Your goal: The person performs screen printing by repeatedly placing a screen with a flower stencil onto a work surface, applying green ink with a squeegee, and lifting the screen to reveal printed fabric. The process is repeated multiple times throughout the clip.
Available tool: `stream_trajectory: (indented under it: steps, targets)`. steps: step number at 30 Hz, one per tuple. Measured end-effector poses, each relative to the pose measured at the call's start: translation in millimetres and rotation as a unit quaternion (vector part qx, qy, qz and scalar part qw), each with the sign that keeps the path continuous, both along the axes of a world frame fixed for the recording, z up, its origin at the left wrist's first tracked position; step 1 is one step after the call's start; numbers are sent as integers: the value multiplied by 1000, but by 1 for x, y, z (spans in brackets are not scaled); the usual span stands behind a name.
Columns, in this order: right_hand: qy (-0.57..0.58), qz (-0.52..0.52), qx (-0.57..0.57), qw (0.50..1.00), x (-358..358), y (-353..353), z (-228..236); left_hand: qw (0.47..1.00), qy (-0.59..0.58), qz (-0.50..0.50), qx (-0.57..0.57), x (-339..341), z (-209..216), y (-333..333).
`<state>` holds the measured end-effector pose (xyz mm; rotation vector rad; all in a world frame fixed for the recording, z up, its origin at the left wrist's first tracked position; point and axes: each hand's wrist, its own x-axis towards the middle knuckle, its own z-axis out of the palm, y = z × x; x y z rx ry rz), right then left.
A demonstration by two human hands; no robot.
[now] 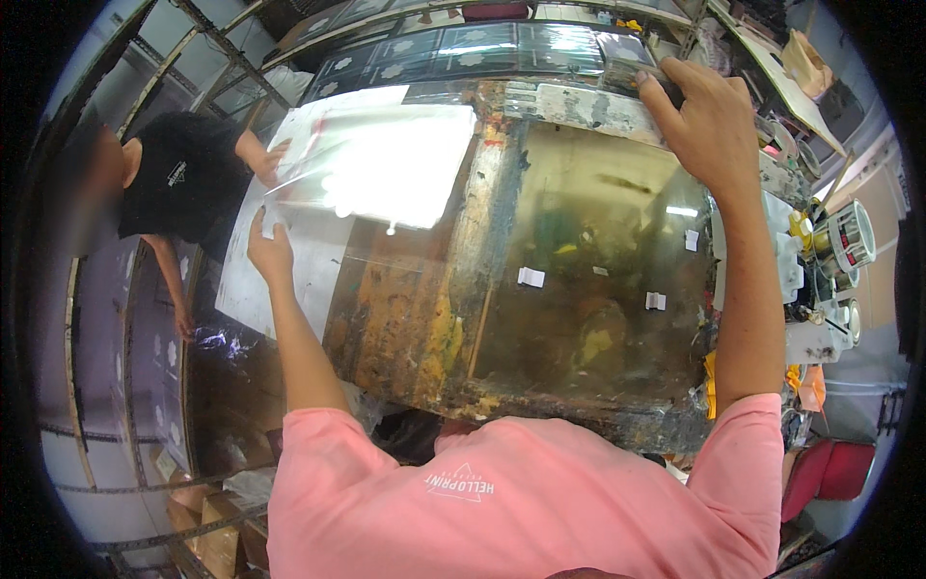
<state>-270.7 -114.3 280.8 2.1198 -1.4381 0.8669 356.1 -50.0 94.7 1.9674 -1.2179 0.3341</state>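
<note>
My left hand (271, 253) is at a glossy clear sheet (289, 207) on the left of the worktable, thumb and index finger apart. Part of this sheet is washed out by glare, and a white sheet (253, 289) lies beneath it. Across the table, my right hand (712, 121) is raised at the far right corner, its fingers bent round something dark that I cannot make out. Between my arms lies a glass panel (550, 338), stained yellow-brown, bearing small white tabs (531, 277).
A co-worker in a black shirt (188, 179) stands at left, one hand (268, 162) at the sheet's edge. Dark patterned sheets (463, 48) lie beyond the table. Paint cans (844, 236) crowd the right side, near a red chair (830, 473). Metal racks (72, 328) stand at left.
</note>
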Motion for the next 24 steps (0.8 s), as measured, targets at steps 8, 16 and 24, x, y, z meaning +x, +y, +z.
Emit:
stream_trajectory:
  steps: [8, 16, 24]
  targets:
    - [1, -3, -25, 1000, 1, -5, 2, 957, -248, -145, 45, -143, -34, -28]
    - [-5, 16, -29, 999, -3, -11, 3, 951, -185, -136, 209, -222, -41, -46]
    - [-10, 26, -41, 999, -3, -7, -4, 958, -178, -162, 159, -222, -30, -47]
